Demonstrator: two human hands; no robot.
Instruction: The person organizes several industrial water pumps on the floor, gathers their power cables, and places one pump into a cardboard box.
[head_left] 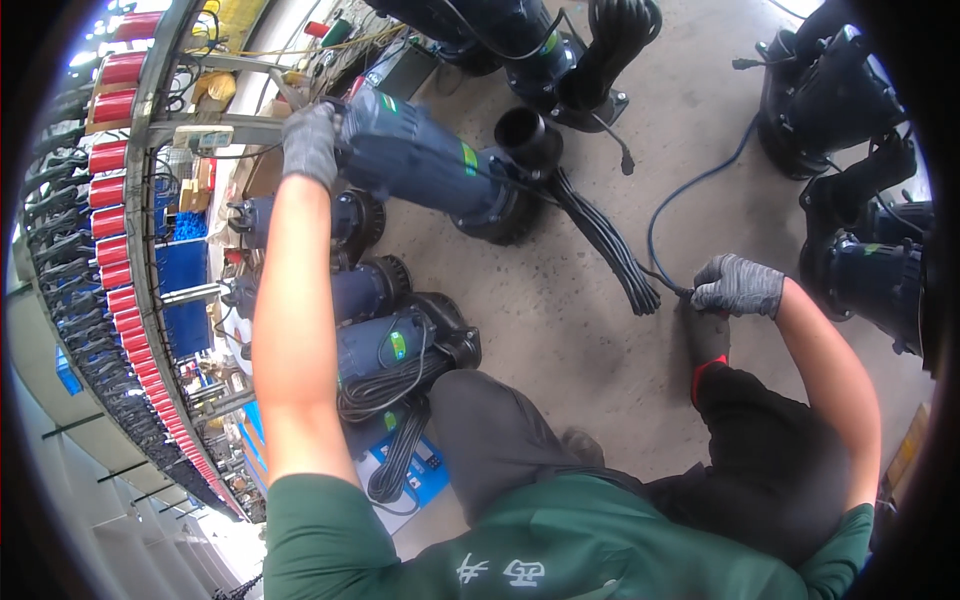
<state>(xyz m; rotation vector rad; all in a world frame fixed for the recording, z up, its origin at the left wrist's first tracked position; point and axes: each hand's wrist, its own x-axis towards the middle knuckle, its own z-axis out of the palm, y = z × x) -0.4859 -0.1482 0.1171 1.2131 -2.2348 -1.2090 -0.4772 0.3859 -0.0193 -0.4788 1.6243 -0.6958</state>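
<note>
A dark blue submersible pump point(430, 160) with a black outlet elbow point(528, 142) leans toward the left in front of me. My left hand point(310, 143), in a grey glove, is closed round its top end, at the handle. From this pump a bundled black cable point(605, 240) trails toward the right. My right hand point(738, 286), also gloved, is closed on a dark cable near my shoe; the fingers hide part of it. A thin blue cable point(653, 222) curves over the floor from the pumps at the right toward that hand.
Several pumps with coiled cables point(395, 385) stand along the left beside a workbench rack point(150, 200) lined with red-and-black parts point(108, 190). Other dark pumps stand at the far side point(510, 40) and the right point(845, 95). A blue-and-white box point(425, 470) lies near my leg.
</note>
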